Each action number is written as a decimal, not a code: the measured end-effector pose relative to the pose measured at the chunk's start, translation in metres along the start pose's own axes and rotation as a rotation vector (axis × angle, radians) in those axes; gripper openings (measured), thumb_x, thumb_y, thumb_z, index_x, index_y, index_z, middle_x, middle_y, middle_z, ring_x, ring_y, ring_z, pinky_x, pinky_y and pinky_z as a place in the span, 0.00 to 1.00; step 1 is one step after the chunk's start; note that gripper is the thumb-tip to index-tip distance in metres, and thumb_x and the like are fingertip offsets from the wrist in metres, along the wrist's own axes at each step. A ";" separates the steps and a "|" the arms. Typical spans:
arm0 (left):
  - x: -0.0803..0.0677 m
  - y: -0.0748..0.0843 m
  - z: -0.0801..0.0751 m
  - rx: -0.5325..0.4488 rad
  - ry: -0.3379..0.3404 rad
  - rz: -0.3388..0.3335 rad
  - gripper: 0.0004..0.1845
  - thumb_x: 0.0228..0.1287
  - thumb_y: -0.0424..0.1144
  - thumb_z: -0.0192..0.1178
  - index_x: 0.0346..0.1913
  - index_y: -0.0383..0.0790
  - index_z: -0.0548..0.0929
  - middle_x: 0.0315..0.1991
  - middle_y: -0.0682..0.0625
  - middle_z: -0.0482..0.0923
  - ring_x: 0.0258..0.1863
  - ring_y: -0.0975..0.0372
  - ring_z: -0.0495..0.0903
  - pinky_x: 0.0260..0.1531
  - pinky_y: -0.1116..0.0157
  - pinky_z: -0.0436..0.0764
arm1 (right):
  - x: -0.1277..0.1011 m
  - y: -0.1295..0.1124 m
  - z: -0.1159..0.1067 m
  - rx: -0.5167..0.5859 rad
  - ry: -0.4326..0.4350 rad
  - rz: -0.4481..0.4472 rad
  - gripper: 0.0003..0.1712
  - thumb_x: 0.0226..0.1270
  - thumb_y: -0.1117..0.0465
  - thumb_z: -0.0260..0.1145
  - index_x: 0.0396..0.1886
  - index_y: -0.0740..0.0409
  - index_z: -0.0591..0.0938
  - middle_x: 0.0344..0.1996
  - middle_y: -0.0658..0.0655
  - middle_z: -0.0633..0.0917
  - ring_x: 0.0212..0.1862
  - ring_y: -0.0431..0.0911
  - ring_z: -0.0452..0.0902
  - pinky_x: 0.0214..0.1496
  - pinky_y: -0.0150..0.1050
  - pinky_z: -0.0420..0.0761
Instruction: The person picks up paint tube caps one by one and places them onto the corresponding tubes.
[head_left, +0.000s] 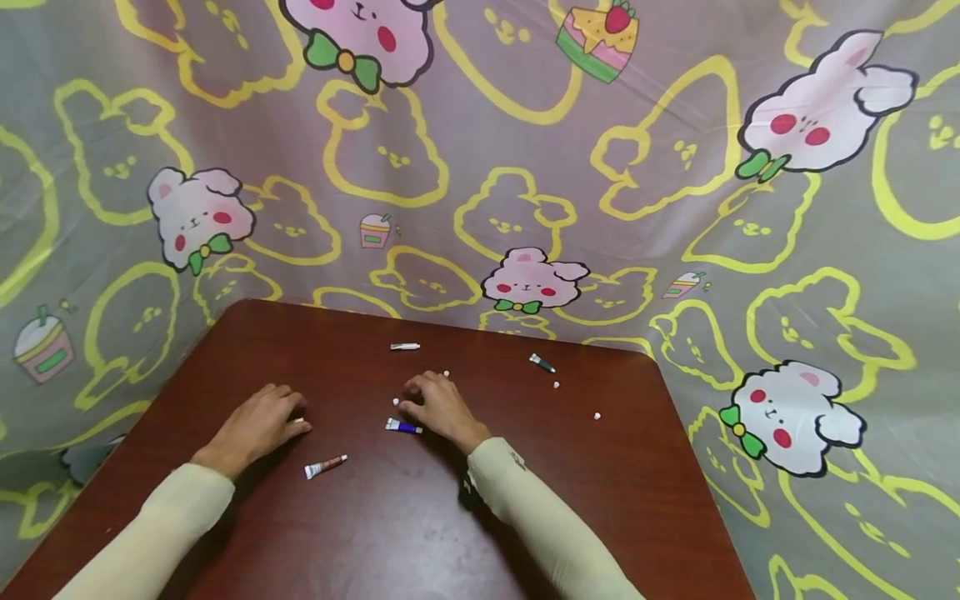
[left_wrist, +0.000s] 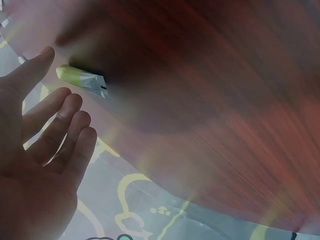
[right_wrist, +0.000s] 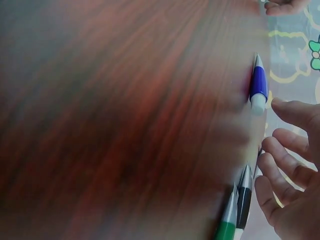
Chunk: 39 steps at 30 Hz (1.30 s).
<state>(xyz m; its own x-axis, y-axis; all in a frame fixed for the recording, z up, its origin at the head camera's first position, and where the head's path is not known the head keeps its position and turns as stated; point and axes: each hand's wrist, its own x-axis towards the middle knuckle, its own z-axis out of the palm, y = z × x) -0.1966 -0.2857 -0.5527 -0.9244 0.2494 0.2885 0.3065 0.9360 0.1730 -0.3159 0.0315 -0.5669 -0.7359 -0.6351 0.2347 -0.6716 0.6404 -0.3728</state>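
Note:
My left hand (head_left: pixel 258 421) hovers low at the left of the table, its fingers loosely bent and holding nothing. Just off its thumb and fingertips lies a small yellow-green paint tube (left_wrist: pixel 82 79), mostly hidden under the hand in the head view. With fingers relaxed and empty, my right hand (head_left: pixel 442 408) is over the middle of the table. A blue paint tube (head_left: pixel 405 427) lies beside its thumb; the right wrist view shows the tube's whitish nozzle. Close to that hand's lower fingers are a black tube (right_wrist: pixel 244 200) and a green tube (right_wrist: pixel 227 220).
A brown paint tube (head_left: pixel 326 467) lies between the hands, nearer the front. Toward the back are a white-ended tube (head_left: pixel 405 346) and a dark green tube (head_left: pixel 542 363). Several small white caps are scattered about, one cap (head_left: pixel 396 402) near the right hand. A patterned curtain (head_left: pixel 450 167) hangs behind the table.

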 end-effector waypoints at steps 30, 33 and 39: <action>-0.012 -0.008 0.001 0.014 0.055 0.086 0.12 0.57 0.34 0.81 0.32 0.44 0.84 0.29 0.52 0.83 0.32 0.53 0.78 0.37 0.52 0.82 | 0.009 -0.014 0.006 -0.137 -0.054 0.030 0.09 0.76 0.50 0.73 0.48 0.46 0.92 0.45 0.48 0.89 0.51 0.49 0.85 0.57 0.48 0.83; -0.013 -0.008 0.000 0.023 0.067 0.082 0.12 0.56 0.34 0.81 0.32 0.44 0.84 0.29 0.52 0.83 0.32 0.54 0.78 0.37 0.52 0.82 | 0.010 -0.014 0.007 -0.137 -0.043 0.013 0.08 0.76 0.50 0.73 0.46 0.46 0.92 0.43 0.48 0.89 0.49 0.48 0.86 0.54 0.47 0.83; -0.014 -0.009 -0.003 0.018 0.046 0.079 0.12 0.58 0.35 0.81 0.31 0.45 0.84 0.30 0.53 0.83 0.32 0.54 0.78 0.37 0.52 0.82 | 0.007 -0.011 0.008 -0.110 -0.016 -0.006 0.06 0.74 0.51 0.74 0.42 0.46 0.91 0.38 0.47 0.89 0.44 0.45 0.85 0.51 0.43 0.82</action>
<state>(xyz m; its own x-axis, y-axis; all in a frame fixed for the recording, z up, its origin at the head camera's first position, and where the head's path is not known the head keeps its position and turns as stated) -0.1853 -0.2982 -0.5557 -0.8863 0.3111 0.3430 0.3732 0.9184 0.1313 -0.3126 0.0165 -0.5678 -0.7309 -0.6455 0.2215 -0.6821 0.6794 -0.2704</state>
